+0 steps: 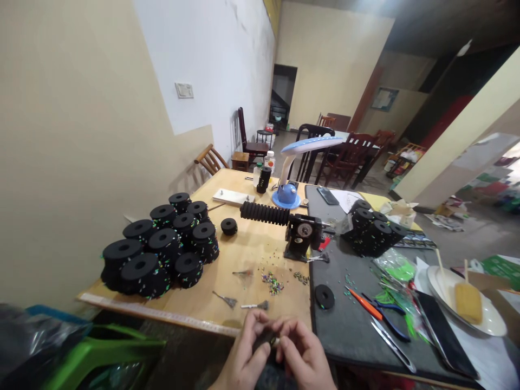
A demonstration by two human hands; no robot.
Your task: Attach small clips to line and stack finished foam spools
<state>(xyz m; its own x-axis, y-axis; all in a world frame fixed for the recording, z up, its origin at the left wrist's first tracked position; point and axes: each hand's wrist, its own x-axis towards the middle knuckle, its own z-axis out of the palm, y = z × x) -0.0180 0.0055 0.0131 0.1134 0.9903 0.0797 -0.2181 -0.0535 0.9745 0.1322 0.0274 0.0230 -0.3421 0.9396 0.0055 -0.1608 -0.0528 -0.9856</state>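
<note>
My left hand (pixel 254 346) and my right hand (pixel 298 349) meet at the table's front edge, fingers bent and pinched together. Something small between the fingertips is mostly hidden; its kind I cannot make out. Just beyond them lie small brush-like pieces with thin stems (pixel 255 305) and a loose pile of small coloured beads (pixel 273 283). A few darker beads (pixel 301 278) are scattered beside the pile. To the right lies a flat black foam ring (pixel 324 297). Further back stands a black clamp-like device (pixel 303 235) carrying a row of black rings (pixel 266 213).
Stacks of black foam rings (pixel 162 241) with coloured bits fill the left side; more stacks (pixel 371 227) stand at right. A blue lamp (pixel 286 195) rises at the back. Orange-handled tool (pixel 365 303), pliers (pixel 388 319), tweezers (pixel 392 344) and a plate (pixel 489 319) are at right.
</note>
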